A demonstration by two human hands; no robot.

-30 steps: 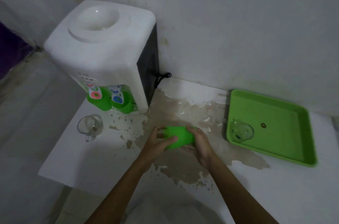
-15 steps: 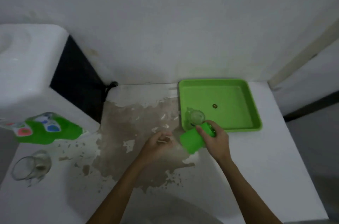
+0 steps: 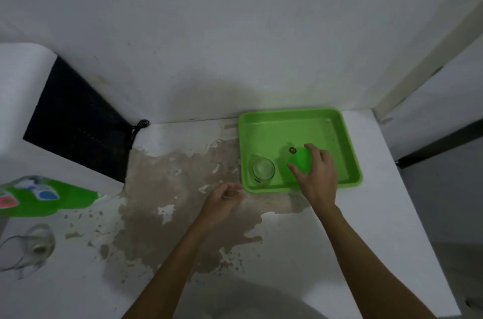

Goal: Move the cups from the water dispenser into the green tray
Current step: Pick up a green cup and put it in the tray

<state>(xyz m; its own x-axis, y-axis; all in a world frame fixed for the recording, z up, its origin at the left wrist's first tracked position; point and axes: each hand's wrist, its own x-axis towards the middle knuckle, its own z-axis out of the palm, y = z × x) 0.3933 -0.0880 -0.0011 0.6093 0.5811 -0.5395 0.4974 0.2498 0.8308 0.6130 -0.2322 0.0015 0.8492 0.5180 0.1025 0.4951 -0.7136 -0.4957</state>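
— What's the surface like?
— I see a white counter (image 3: 366, 214), paint peeled to brown, against a plain wall.
— The cup?
— My right hand (image 3: 317, 177) grips the smooth green cup (image 3: 300, 160) inside the green tray (image 3: 350, 151), beside a glass cup (image 3: 263, 168). My left hand (image 3: 222, 201) curls loosely, empty.

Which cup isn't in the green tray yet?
The clear glass cup down by the white water dispenser. The other clear glass and the green plastic cup under the right hand are over the green tray.

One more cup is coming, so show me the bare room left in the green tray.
The green plastic tray is bare along its back half, toward the wall. Its front is crowded: the clear glass cup sits front-left, beside the green plastic cup held by the right hand.
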